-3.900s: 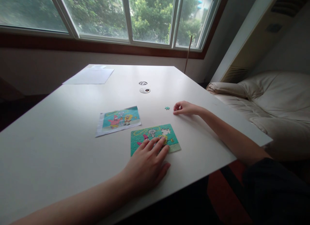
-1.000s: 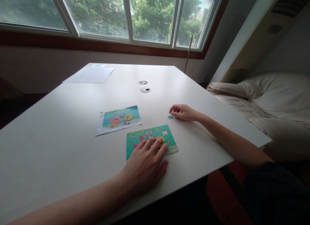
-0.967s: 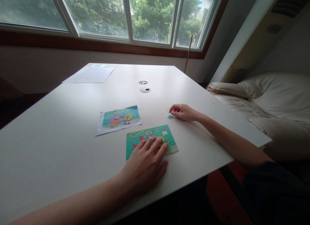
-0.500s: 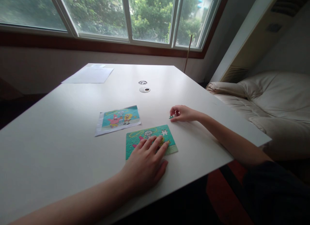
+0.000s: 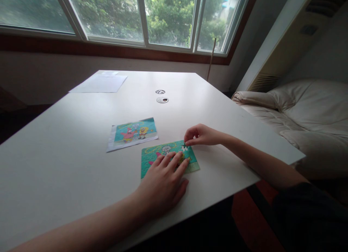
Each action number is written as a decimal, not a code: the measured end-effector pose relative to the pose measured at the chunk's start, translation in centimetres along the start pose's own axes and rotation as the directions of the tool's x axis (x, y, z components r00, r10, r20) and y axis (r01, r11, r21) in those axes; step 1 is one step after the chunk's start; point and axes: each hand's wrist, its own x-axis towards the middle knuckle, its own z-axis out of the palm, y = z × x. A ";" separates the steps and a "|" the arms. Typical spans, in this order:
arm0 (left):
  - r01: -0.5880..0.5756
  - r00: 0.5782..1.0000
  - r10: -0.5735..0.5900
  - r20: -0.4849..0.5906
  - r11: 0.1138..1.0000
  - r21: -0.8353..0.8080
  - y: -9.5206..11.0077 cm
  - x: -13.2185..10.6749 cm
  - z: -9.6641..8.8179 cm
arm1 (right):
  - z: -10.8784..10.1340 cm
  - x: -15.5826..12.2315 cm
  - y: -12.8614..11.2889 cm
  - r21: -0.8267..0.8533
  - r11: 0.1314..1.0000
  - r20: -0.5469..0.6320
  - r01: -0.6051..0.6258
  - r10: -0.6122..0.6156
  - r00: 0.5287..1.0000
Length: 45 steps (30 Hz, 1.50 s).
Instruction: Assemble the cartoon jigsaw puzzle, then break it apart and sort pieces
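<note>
A green jigsaw puzzle (image 5: 152, 152) with cartoon figures lies flat on the white table (image 5: 81, 143). My left hand (image 5: 165, 179) rests on its lower part, fingers stretched out and covering some of the picture. Near the upper right corner a white gap (image 5: 185, 148) shows in the puzzle. Beside that gap, my right hand (image 5: 199, 135) pinches a small puzzle piece, mostly hidden behind the fingertips. A printed sheet (image 5: 136, 132) with a similar cartoon picture lies just beyond the puzzle, to the left.
Two round inserts, a patterned one (image 5: 160, 92) and one with a hole (image 5: 162, 100), sit in the tabletop farther back. White paper (image 5: 99, 84) lies at the far left corner. A pale sofa (image 5: 304, 110) stands right of the table, below a row of windows (image 5: 168, 20) and wall.
My right hand has moved left and nearer, bringing the puzzle piece from the bare table to the gap at the puzzle's upper right. My left hand has stayed in place.
</note>
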 end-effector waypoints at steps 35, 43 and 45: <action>-0.003 0.999 0.003 0.034 1.000 0.018 0.0 0.0 -0.2 | 0.2 -0.1 0.9 -0.283 0.956 -0.095 -0.075 0.049 0.994; -0.069 0.992 0.056 0.115 0.991 0.116 -2.9 0.0 -3.1 | -0.5 -0.7 1.1 -0.290 0.954 -0.047 -0.073 0.062 0.997; -0.071 0.988 0.052 0.144 0.988 0.134 -4.6 -0.5 -3.6 | -0.5 -0.7 1.0 -0.299 0.951 -0.038 -0.073 0.065 0.997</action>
